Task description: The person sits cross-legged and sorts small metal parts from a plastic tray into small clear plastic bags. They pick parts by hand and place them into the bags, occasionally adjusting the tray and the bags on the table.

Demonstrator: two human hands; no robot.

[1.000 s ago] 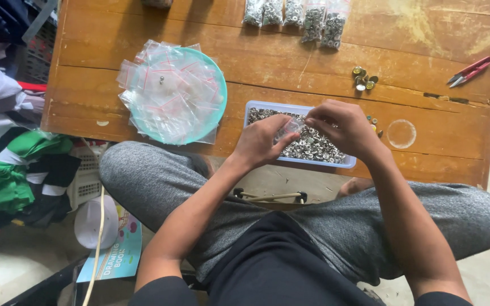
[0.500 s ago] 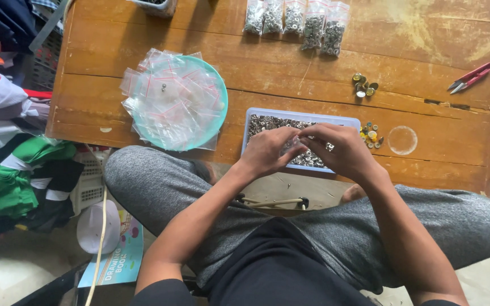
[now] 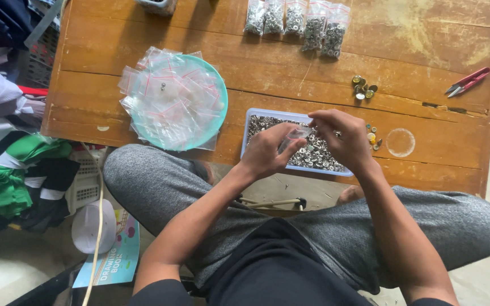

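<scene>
Head view shows your left hand (image 3: 265, 152) and right hand (image 3: 341, 139) meeting over the shallow tray of silvery metal fasteners (image 3: 313, 152), fingers pressed together on a small clear bag (image 3: 297, 134) between them. A second ago both hands were lower in the tray, among the pieces; now they have lifted just above it with the bag pinched open-side up. Outward: empty bags heaped on the teal plate (image 3: 214, 96) to your left, filled bags (image 3: 296, 20) across the wooden table (image 3: 426, 45), red snips (image 3: 467, 81) far right.
</scene>
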